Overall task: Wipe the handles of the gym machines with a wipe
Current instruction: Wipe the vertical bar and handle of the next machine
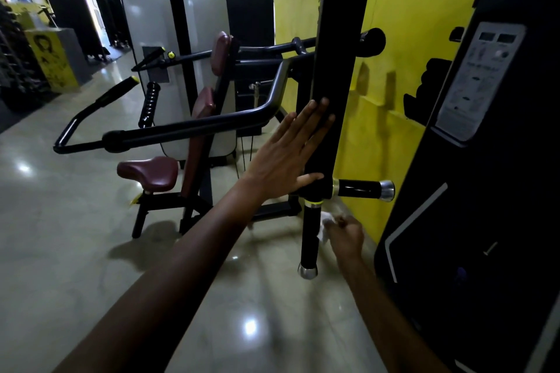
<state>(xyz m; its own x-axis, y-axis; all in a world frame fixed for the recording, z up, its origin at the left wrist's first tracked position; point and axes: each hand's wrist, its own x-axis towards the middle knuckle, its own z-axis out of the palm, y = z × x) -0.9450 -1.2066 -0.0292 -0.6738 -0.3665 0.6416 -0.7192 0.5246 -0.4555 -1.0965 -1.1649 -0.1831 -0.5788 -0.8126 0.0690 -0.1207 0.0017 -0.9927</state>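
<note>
A white wipe [325,225] is being held bunched in the curled fingers of the right hand [345,235], low and right of the frame's centre, just beside the vertical handle [309,236], a black grip with a chrome end cap pointing down; whether the wipe is actually touching that grip cannot be told. A second, horizontal handle [362,189], also black with a chrome cap, is being shown sticking out to the right just above the wipe. Both handles are being carried at the bottom of a broad black upright arm [333,70] running up through the middle of the frame. The left hand [288,154] is being pressed flat against this arm, fingers straight and spread, thumb lying near its lower end. To the left, a second machine is being shown with a maroon seat [148,174], maroon back pads and a long black lever bar [188,130], in front of a pale grey weight-stack cover [145,24]. A yellow wall [424,9] is filling the upper right, with a dark panel carrying an instruction label [475,82] at the right edge, and a glossy pale floor [60,236] is being seen beneath.
</note>
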